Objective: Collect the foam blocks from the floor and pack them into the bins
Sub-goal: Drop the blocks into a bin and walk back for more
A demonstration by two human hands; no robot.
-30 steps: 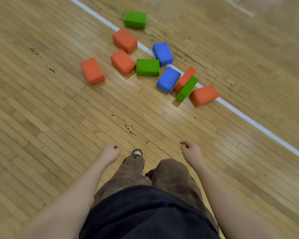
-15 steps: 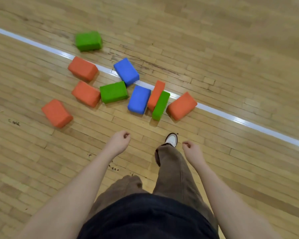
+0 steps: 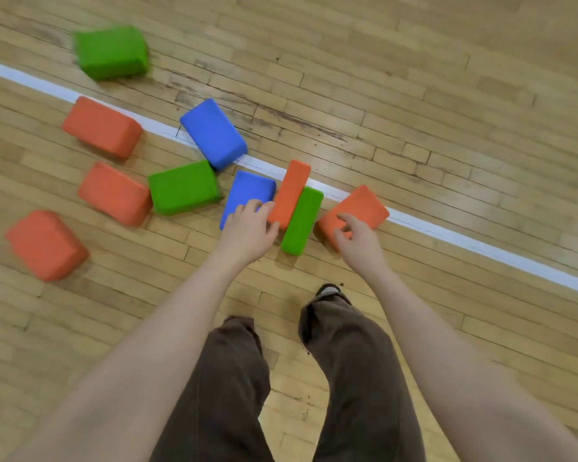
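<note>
Head view: left hand [image 3: 247, 233] grip over blue block [image 3: 247, 195]; right hand [image 3: 357, 240] grip spread at orange block [image 3: 357, 206].

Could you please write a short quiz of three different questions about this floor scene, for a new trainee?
1. True or false: the right hand is over the orange block that lies on the white line.
2. How many green foam blocks are in view? A) two B) three C) five
3. Fill in: the left hand is over a ____ block, beside the orange block standing on edge.

Key: 1 true; 2 B, namely the far one, the middle one and the one on edge; 3 blue.
</note>
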